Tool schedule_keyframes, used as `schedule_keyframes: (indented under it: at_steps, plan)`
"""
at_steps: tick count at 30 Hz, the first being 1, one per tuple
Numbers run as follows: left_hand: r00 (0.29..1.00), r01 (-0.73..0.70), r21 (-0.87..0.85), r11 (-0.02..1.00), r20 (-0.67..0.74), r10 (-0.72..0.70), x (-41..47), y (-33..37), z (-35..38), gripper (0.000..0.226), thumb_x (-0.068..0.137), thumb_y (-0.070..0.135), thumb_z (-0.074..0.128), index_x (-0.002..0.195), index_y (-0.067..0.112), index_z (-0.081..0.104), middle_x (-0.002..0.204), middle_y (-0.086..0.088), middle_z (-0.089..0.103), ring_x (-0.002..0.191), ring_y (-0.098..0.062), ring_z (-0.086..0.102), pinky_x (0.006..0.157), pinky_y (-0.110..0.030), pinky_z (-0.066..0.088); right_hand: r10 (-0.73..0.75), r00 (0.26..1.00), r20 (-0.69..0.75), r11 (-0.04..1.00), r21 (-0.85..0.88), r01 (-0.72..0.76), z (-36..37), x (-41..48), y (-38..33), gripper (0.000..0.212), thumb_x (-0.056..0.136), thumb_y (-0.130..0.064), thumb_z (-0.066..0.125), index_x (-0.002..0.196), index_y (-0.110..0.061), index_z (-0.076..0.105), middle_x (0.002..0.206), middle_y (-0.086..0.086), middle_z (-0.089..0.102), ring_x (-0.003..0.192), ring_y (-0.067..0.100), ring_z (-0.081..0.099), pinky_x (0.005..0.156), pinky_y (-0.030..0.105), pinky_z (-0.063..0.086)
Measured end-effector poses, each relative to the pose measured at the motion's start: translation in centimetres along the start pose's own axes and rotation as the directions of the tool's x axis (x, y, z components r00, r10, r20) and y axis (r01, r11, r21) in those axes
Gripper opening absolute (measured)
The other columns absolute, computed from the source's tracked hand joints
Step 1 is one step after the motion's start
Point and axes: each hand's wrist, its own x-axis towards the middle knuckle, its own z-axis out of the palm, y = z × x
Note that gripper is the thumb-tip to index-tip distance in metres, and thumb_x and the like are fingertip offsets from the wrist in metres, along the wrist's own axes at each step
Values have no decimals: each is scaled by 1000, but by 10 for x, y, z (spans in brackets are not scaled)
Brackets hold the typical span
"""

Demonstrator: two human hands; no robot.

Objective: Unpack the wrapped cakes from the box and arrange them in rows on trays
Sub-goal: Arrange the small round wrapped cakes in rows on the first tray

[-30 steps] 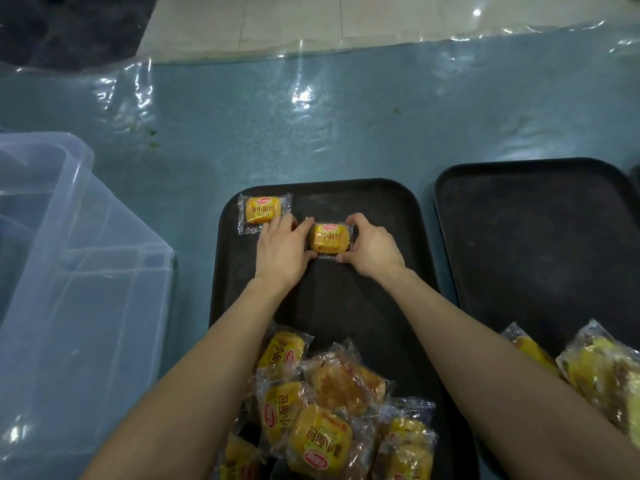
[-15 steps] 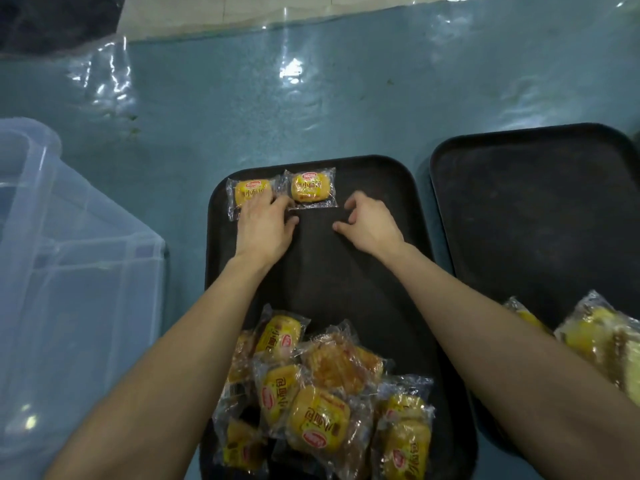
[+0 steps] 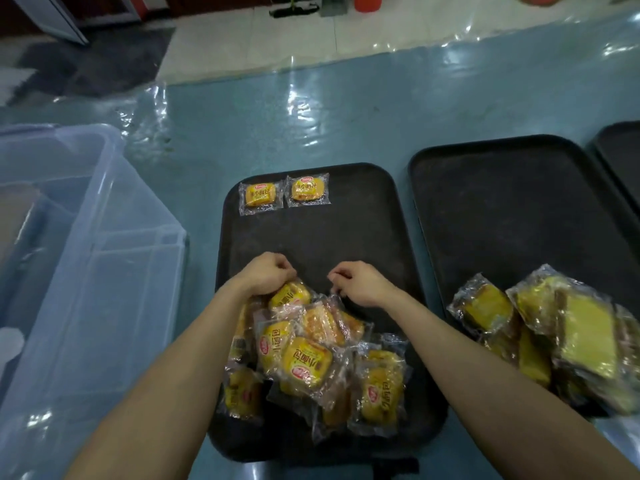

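Note:
Two wrapped yellow cakes lie side by side at the far left corner of the black middle tray. A loose pile of wrapped cakes covers the tray's near half. At the pile's far edge my left hand curls over the top cake and grips it. My right hand, fingers also curled, pinches the clear wrapper at that cake's right end. The clear plastic box stands to the left.
A second black tray lies to the right, with a heap of larger wrapped yellow cakes on its near part. A third tray's corner shows at the far right. Shiny plastic sheeting covers the blue table.
Both hands left the second cake beside the first at the tray's far edge, then drew back toward me to the pile and closed on a cake there.

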Motion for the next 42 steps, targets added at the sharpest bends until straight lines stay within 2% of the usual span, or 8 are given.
schedule_keyframes:
  at_steps: [4,8,13,18,22,26,34,42]
  plan:
    - [904,-70,-251,965,-425,-45,5,25,2,19,107,36,67,100,19,71,91,2,75,82,-14,72,66,-27,49,125,978,-168,960,271,-76,2,-1,9,33,112,-42,49,131,-19,62,104,0,76,82,15,76,81,39,62]
    - [909,-13,-627,779,-332,-252,-1,15,13,10,107,18,67,108,8,67,94,-11,81,73,-19,81,76,-40,68,31,962,-272,998,61,-15,1,-3,10,60,105,-57,58,151,-18,53,138,3,66,120,22,67,104,39,53]
    - [962,142,-77,987,-225,-156,-8,-22,37,18,90,32,87,94,25,71,88,4,78,79,-15,75,81,-43,66,-53,979,-195,974,-224,8,13,9,-2,95,88,-71,72,162,-24,35,156,7,40,133,32,58,107,49,54]
    - [878,20,-42,999,-477,-38,-1,-11,31,59,83,55,84,125,26,54,124,5,58,103,-16,65,88,-45,62,-199,942,-271,935,-341,99,2,28,-14,90,93,-48,78,165,-26,29,168,2,24,123,28,65,102,46,58]
    - [913,-34,90,995,-402,68,15,-5,36,77,91,51,82,155,25,49,144,-2,50,126,-25,61,105,-47,57,-336,932,-139,869,-428,249,-10,48,-34,92,97,-26,75,170,-34,20,177,-11,15,103,13,70,91,41,63]
    - [913,-118,115,986,-378,153,22,-7,35,76,88,32,89,155,20,55,139,1,54,128,-23,59,114,-44,50,-311,950,28,778,-567,271,-10,64,-42,100,91,-27,85,170,-29,23,167,0,39,133,29,61,107,47,56]
    - [919,-228,74,971,-312,240,22,-6,28,82,83,22,93,156,20,56,150,4,58,128,-17,62,116,-41,51,-165,982,-96,848,-522,92,-18,51,-3,87,83,-48,89,155,-28,44,143,1,43,116,27,65,95,44,60]
    - [907,-324,128,937,-240,346,34,22,27,72,91,24,87,156,26,57,164,8,49,143,-17,54,123,-46,44,-267,957,-115,817,-553,161,-34,45,6,76,88,-51,83,153,-32,49,149,-4,37,111,21,64,90,39,59]
